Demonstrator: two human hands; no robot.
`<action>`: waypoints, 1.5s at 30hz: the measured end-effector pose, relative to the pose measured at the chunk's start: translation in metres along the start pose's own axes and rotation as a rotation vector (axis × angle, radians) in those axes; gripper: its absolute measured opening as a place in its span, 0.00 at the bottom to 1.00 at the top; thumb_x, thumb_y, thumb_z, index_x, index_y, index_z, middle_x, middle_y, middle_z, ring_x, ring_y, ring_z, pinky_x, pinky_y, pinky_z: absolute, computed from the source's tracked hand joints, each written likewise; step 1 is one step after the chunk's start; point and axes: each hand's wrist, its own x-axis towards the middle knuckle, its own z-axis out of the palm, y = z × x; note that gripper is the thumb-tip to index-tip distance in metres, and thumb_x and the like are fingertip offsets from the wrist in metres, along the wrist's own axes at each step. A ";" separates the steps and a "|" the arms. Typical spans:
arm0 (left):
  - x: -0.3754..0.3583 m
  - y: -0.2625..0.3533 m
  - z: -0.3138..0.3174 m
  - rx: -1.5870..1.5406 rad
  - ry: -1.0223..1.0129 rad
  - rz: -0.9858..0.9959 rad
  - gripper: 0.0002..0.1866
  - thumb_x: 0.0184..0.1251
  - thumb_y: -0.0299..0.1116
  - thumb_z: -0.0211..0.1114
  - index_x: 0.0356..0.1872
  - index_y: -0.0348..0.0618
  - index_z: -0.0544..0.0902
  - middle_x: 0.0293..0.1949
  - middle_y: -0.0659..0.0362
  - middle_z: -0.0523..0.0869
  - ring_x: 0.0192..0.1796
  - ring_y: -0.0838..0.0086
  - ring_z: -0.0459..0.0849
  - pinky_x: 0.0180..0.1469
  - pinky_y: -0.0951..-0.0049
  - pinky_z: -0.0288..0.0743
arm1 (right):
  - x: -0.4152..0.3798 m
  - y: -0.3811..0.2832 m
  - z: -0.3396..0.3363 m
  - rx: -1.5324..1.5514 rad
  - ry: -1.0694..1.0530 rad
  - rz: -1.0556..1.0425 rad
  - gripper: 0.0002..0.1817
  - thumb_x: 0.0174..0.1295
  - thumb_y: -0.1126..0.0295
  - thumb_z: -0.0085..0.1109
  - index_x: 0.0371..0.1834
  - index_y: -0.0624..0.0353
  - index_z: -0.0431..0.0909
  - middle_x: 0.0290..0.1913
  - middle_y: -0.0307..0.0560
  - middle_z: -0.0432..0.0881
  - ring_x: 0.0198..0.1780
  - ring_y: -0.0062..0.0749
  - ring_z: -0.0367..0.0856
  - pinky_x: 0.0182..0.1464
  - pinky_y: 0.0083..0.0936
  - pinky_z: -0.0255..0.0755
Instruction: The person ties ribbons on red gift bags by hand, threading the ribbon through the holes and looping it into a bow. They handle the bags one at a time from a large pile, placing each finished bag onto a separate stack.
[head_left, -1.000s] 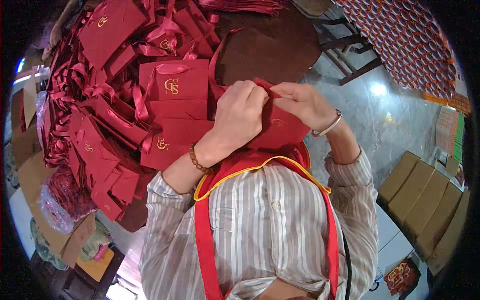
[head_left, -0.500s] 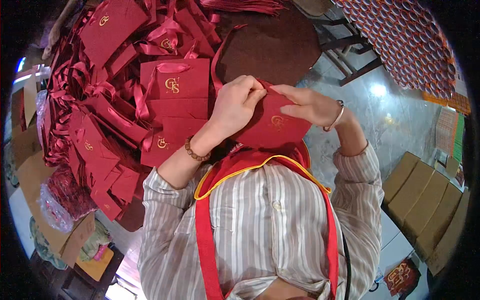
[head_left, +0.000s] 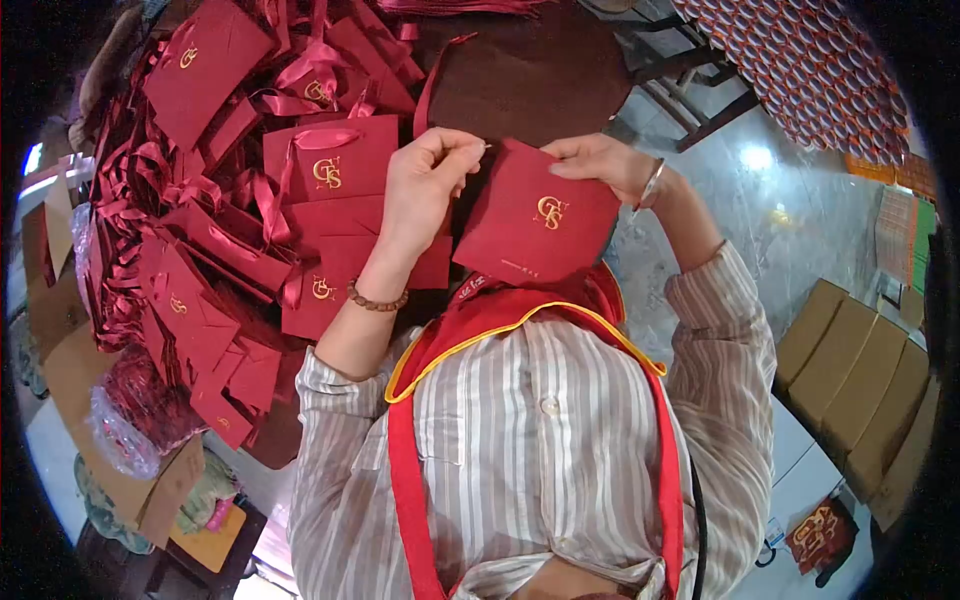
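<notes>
My right hand (head_left: 607, 166) grips the top edge of a dark red paper gift bag (head_left: 515, 230) with gold "GTS" lettering, held tilted in front of my apron (head_left: 460, 340). My left hand (head_left: 432, 180) is pinched closed just left of the bag's top corner, apart from it. A tiny pale tip shows at its fingertips, too small to name. Beside my left hand lies another red bag (head_left: 375, 150) with a ribbon handle and the same gold letters. A loose red ribbon (head_left: 430, 88) runs over the dark round tabletop (head_left: 530, 75) beyond my hands.
Many red bags with ribbons are heaped at the left (head_left: 205, 75). A plastic-wrapped bundle (head_left: 125, 430) sits lower left. Cardboard boxes (head_left: 850, 370) stand at the right. A dark wooden stool frame (head_left: 690, 90) and rows of round-topped items (head_left: 800, 75) are at the upper right.
My left hand has drawn away from the bag's top edge toward the left. The bag has turned more toward me, showing its gold letters clearly, and my right hand has closed on its top.
</notes>
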 end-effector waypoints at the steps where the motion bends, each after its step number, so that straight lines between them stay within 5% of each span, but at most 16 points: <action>1: -0.001 -0.001 0.002 0.003 -0.001 -0.001 0.05 0.61 0.28 0.61 0.35 0.37 0.80 0.25 0.66 0.78 0.24 0.88 0.70 0.26 0.87 0.62 | 0.001 0.002 0.000 0.002 -0.001 -0.002 0.19 0.62 0.70 0.53 0.55 0.68 0.68 0.48 0.45 0.79 0.47 0.23 0.77 0.52 0.21 0.71; 3: -0.001 -0.004 0.006 0.187 -0.019 0.129 0.06 0.61 0.29 0.62 0.35 0.38 0.81 0.26 0.68 0.78 0.25 0.89 0.70 0.27 0.87 0.62 | 0.004 -0.001 0.002 0.000 -0.044 -0.015 0.19 0.62 0.69 0.53 0.55 0.67 0.68 0.48 0.44 0.78 0.48 0.22 0.77 0.53 0.21 0.71; 10: -0.004 -0.007 0.006 0.180 0.016 0.042 0.07 0.60 0.28 0.62 0.32 0.33 0.81 0.29 0.62 0.83 0.33 0.84 0.77 0.38 0.82 0.70 | -0.003 -0.015 0.017 -0.104 -0.065 -0.085 0.19 0.62 0.69 0.53 0.55 0.65 0.69 0.48 0.43 0.78 0.48 0.22 0.76 0.51 0.20 0.71; 14: -0.007 -0.012 0.007 0.168 0.025 0.110 0.06 0.58 0.27 0.62 0.31 0.34 0.81 0.29 0.60 0.83 0.32 0.81 0.78 0.37 0.80 0.70 | -0.001 -0.016 0.020 -0.220 -0.024 -0.099 0.17 0.63 0.69 0.52 0.53 0.65 0.70 0.46 0.41 0.79 0.45 0.20 0.77 0.50 0.19 0.71; 16: -0.008 -0.012 0.007 0.437 0.067 0.355 0.05 0.56 0.27 0.64 0.30 0.36 0.81 0.28 0.57 0.81 0.30 0.74 0.79 0.35 0.77 0.71 | 0.000 -0.016 0.023 -0.240 -0.021 -0.090 0.16 0.63 0.70 0.51 0.52 0.65 0.71 0.44 0.41 0.79 0.44 0.19 0.77 0.49 0.18 0.70; 30: -0.019 -0.007 0.015 0.575 0.050 0.436 0.03 0.54 0.23 0.64 0.30 0.36 0.80 0.27 0.54 0.80 0.31 0.69 0.80 0.35 0.74 0.72 | 0.000 -0.016 0.035 -0.217 -0.009 -0.097 0.15 0.63 0.72 0.52 0.51 0.65 0.72 0.41 0.40 0.81 0.40 0.18 0.78 0.43 0.16 0.72; 34: -0.020 -0.006 0.018 0.577 0.076 0.526 0.03 0.52 0.24 0.64 0.27 0.38 0.78 0.25 0.53 0.77 0.27 0.61 0.78 0.28 0.68 0.70 | -0.002 -0.016 0.040 -0.188 -0.006 -0.093 0.15 0.63 0.72 0.51 0.52 0.66 0.71 0.42 0.40 0.80 0.41 0.17 0.77 0.43 0.15 0.72; 45: -0.019 0.005 0.022 0.745 0.014 0.569 0.04 0.51 0.22 0.61 0.26 0.36 0.74 0.26 0.51 0.77 0.31 0.56 0.77 0.33 0.61 0.70 | -0.016 -0.020 0.053 -0.603 0.152 -0.223 0.18 0.62 0.73 0.52 0.54 0.70 0.70 0.46 0.43 0.79 0.46 0.18 0.74 0.49 0.17 0.69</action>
